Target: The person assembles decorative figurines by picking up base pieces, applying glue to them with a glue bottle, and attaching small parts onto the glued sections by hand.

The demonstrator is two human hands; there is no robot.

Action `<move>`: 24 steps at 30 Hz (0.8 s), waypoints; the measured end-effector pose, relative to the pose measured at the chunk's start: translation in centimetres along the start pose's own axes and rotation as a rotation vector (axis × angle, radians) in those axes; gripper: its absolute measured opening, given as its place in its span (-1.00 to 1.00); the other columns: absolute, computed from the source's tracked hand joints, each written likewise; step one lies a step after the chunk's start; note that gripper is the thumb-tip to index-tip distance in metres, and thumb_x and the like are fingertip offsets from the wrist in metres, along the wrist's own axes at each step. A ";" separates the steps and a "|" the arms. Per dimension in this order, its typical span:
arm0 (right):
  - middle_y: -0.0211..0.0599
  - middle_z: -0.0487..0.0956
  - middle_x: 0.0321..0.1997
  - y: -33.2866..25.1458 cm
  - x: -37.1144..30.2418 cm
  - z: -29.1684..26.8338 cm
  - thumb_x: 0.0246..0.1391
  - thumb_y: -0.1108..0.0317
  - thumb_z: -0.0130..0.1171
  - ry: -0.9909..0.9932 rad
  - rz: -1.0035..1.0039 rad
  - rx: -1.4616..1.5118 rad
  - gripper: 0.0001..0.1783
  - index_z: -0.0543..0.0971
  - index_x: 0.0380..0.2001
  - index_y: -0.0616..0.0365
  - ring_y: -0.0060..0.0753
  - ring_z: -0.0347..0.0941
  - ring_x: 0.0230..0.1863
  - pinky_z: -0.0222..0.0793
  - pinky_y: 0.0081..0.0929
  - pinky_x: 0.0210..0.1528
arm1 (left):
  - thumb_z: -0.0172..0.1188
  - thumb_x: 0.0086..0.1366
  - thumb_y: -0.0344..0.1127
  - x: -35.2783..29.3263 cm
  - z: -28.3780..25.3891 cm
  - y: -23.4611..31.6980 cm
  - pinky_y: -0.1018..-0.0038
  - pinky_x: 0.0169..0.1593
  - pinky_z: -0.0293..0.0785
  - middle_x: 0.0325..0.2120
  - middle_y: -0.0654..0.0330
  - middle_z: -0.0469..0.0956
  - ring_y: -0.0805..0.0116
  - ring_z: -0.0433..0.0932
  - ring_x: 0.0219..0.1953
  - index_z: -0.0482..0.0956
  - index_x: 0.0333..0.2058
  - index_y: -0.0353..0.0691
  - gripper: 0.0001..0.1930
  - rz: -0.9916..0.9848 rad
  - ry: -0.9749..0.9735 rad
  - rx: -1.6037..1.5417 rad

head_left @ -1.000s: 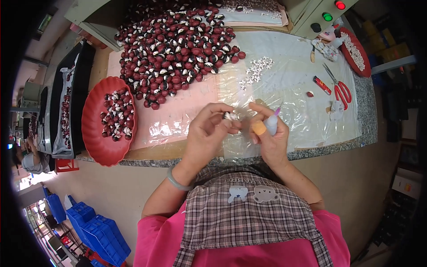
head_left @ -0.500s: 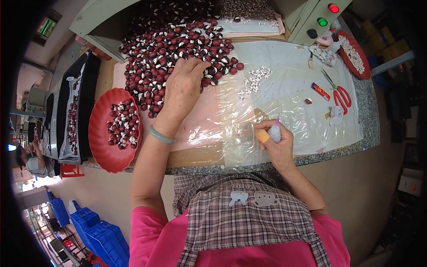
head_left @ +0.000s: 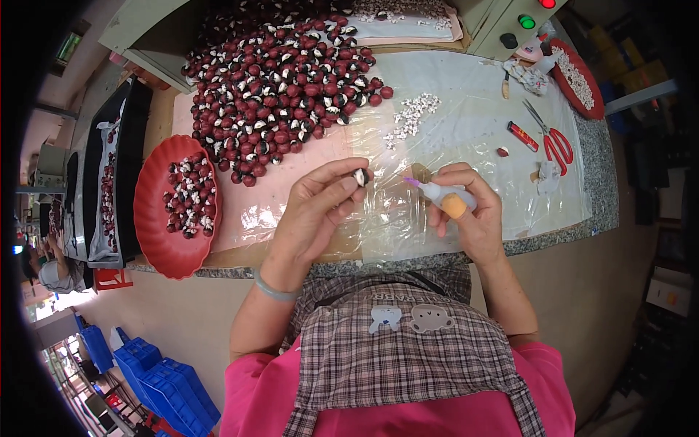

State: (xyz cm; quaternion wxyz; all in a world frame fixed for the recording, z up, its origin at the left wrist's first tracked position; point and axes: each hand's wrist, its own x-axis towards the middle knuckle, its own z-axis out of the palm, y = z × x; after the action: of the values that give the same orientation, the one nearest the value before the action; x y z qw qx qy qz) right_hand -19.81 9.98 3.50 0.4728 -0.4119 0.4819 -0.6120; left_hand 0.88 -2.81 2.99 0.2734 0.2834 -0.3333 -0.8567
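Between thumb and fingertips, my left hand (head_left: 320, 204) pinches a small round piece (head_left: 360, 177), dark with a white patch. My right hand (head_left: 472, 207) is wrapped round a translucent squeeze bottle (head_left: 445, 195) with a purple needle tip, which points left toward the piece but stays apart from it. An orange cover sits on my right thumb. Beyond my left hand spreads a big pile of dark red, black and white round pieces (head_left: 269, 102). Small white bits (head_left: 413, 116) lie scattered on the plastic-covered tabletop (head_left: 466, 102) beyond both hands.
At left stands a red scalloped bowl (head_left: 145, 218) holding round pieces with white bits. Right of the work area lie red-handled scissors (head_left: 557, 149), a red tube (head_left: 523, 136) and a single red piece (head_left: 502, 152). A red dish (head_left: 598, 109) of white bits stands far right, near a metal cabinet (head_left: 502, 33).
My left hand has come back from the pile toward me, now with one piece in its fingers. My right hand has tipped the bottle so its needle points left.
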 end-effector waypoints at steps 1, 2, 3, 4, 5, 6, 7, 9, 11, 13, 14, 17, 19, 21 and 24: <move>-0.17 0.40 -0.10 -0.1 0.0 0.0 0.15 0.48 0.09 0.020 -0.025 -0.006 -0.72 0.37 -0.08 0.29 -0.50 0.49 -0.44 0.38 -0.67 -0.53 | 0.12 0.29 -0.46 -0.2 -0.2 -0.5 0.72 -0.35 0.37 -0.27 0.24 0.56 0.59 0.48 -0.32 0.51 -0.01 -0.33 -0.71 -0.001 -0.027 0.008; -0.16 0.46 -0.13 -0.1 0.1 0.1 0.11 0.50 0.15 0.065 -0.043 0.015 -0.65 0.38 -0.04 0.29 -0.52 0.50 -0.49 0.38 -0.70 -0.56 | 0.13 0.29 -0.45 -0.4 -0.2 -0.8 0.73 -0.36 0.34 -0.28 0.24 0.56 0.60 0.49 -0.31 0.51 -0.01 -0.33 -0.71 0.006 -0.043 -0.006; -0.16 0.46 -0.13 -0.2 -0.1 0.3 0.11 0.50 0.15 0.068 -0.039 0.012 -0.65 0.38 -0.04 0.29 -0.52 0.50 -0.49 0.38 -0.70 -0.56 | 0.13 0.29 -0.45 -0.6 -0.1 -1.0 0.73 -0.36 0.34 -0.28 0.24 0.56 0.60 0.49 -0.31 0.51 -0.01 -0.33 -0.71 0.002 -0.045 -0.010; -0.18 0.49 -0.16 -0.5 -0.2 0.5 0.10 0.49 0.17 0.122 -0.036 0.016 -0.62 0.38 -0.01 0.28 -0.54 0.49 -0.49 0.38 -0.70 -0.56 | 0.13 0.28 -0.45 -0.8 0.0 -1.1 0.73 -0.36 0.34 -0.29 0.24 0.56 0.59 0.49 -0.31 0.51 -0.02 -0.33 -0.71 -0.015 -0.054 -0.024; -0.19 0.53 -0.20 -0.9 -0.3 0.8 0.09 0.48 0.19 0.175 -0.033 0.020 -0.59 0.38 0.01 0.27 -0.56 0.49 -0.48 0.38 -0.70 -0.56 | 0.13 0.28 -0.45 -0.9 0.1 -1.2 0.73 -0.36 0.33 -0.29 0.24 0.56 0.59 0.49 -0.31 0.51 -0.02 -0.33 -0.71 -0.031 -0.063 -0.037; -0.19 0.53 -0.20 -1.2 -0.4 1.2 0.09 0.48 0.19 0.178 -0.029 0.017 -0.59 0.38 0.01 0.27 -0.56 0.49 -0.48 0.38 -0.70 -0.56 | 0.13 0.28 -0.45 -1.0 0.2 -1.4 0.73 -0.36 0.33 -0.29 0.24 0.56 0.59 0.49 -0.31 0.51 -0.02 -0.33 -0.71 -0.035 -0.064 -0.041; -0.20 0.55 -0.21 -1.6 -0.4 1.7 0.10 0.47 0.19 0.215 -0.046 -0.031 -0.57 0.37 0.03 0.27 -0.58 0.48 -0.49 0.37 -0.71 -0.56 | 0.14 0.27 -0.45 -1.1 0.4 -1.6 0.74 -0.38 0.31 -0.29 0.20 0.55 0.57 0.48 -0.32 0.50 -0.02 -0.37 -0.70 -0.025 -0.062 -0.035; -0.20 0.57 -0.23 -1.8 -0.5 1.8 0.10 0.46 0.20 0.253 -0.061 -0.081 -0.56 0.37 0.05 0.26 -0.61 0.48 -0.49 0.36 -0.72 -0.55 | 0.15 0.27 -0.44 -1.2 0.5 -1.9 0.75 -0.41 0.30 -0.28 0.16 0.54 0.56 0.48 -0.33 0.49 -0.03 -0.41 -0.69 -0.016 -0.060 -0.030; -0.14 0.57 -0.22 -1.8 -0.7 1.6 0.10 0.45 0.20 0.212 -0.174 -0.200 -0.55 0.37 0.06 0.29 -0.60 0.48 -0.48 0.37 -0.72 -0.52 | 0.15 0.27 -0.44 -1.1 0.6 -2.0 0.74 -0.39 0.31 -0.29 0.17 0.53 0.56 0.48 -0.32 0.49 -0.03 -0.42 -0.69 0.003 -0.069 0.009; -0.13 0.58 -0.22 -1.9 -0.9 1.6 0.10 0.45 0.19 0.200 -0.210 -0.249 -0.54 0.37 0.06 0.30 -0.60 0.49 -0.47 0.39 -0.71 -0.50 | 0.15 0.27 -0.44 -1.2 0.6 -2.2 0.74 -0.39 0.32 -0.29 0.17 0.53 0.55 0.48 -0.32 0.49 -0.03 -0.42 -0.69 -0.005 -0.070 0.005; -0.11 0.58 -0.22 -1.9 -1.0 1.7 0.10 0.45 0.19 0.188 -0.250 -0.299 -0.54 0.37 0.07 0.31 -0.59 0.49 -0.45 0.41 -0.70 -0.47 | 0.15 0.27 -0.45 -1.2 0.5 -2.2 0.73 -0.38 0.32 -0.29 0.17 0.53 0.55 0.48 -0.32 0.50 -0.03 -0.42 -0.70 -0.010 -0.075 0.003; -0.03 0.58 -0.19 -1.8 -1.0 1.7 0.15 0.38 0.12 0.152 -0.301 -0.394 -0.54 0.33 0.09 0.32 -0.56 0.47 -0.51 0.35 -0.71 -0.55 | 0.15 0.26 -0.46 -1.2 0.5 -2.4 0.72 -0.37 0.33 -0.32 0.18 0.54 0.55 0.48 -0.33 0.49 -0.03 -0.42 -0.69 -0.017 -0.062 -0.006; -0.08 0.59 -0.22 -2.0 -1.1 2.0 0.12 0.41 0.17 0.168 -0.288 -0.387 -0.55 0.37 0.06 0.32 -0.55 0.50 -0.46 0.41 -0.68 -0.46 | 0.15 0.26 -0.47 -1.3 0.6 -2.4 0.72 -0.37 0.34 -0.33 0.19 0.54 0.55 0.48 -0.33 0.49 -0.03 -0.42 -0.70 -0.023 -0.055 -0.012; -0.12 0.60 -0.24 -2.0 -1.1 2.0 0.09 0.43 0.22 0.186 -0.275 -0.384 -0.55 0.42 0.04 0.33 -0.55 0.53 -0.40 0.47 -0.64 -0.37 | 0.15 0.26 -0.47 -1.3 0.6 -2.4 0.72 -0.37 0.34 -0.35 0.19 0.54 0.55 0.48 -0.33 0.50 -0.03 -0.42 -0.70 -0.029 -0.052 -0.020; -0.11 0.60 -0.23 -1.9 -1.2 2.0 0.05 0.41 0.25 0.193 -0.274 -0.439 -0.55 0.44 0.01 0.33 -0.48 0.56 -0.34 0.48 -0.60 -0.32 | 0.14 0.26 -0.49 -1.2 0.6 -2.6 0.71 -0.37 0.34 -0.37 0.21 0.54 0.55 0.48 -0.33 0.50 -0.03 -0.41 -0.70 -0.041 -0.053 -0.022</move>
State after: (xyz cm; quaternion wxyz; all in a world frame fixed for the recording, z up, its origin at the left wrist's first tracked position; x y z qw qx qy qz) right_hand -18.00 10.90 5.67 0.2368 -0.5055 0.5858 -0.5876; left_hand 0.55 -0.16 1.85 0.2500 0.2642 -0.3249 -0.8730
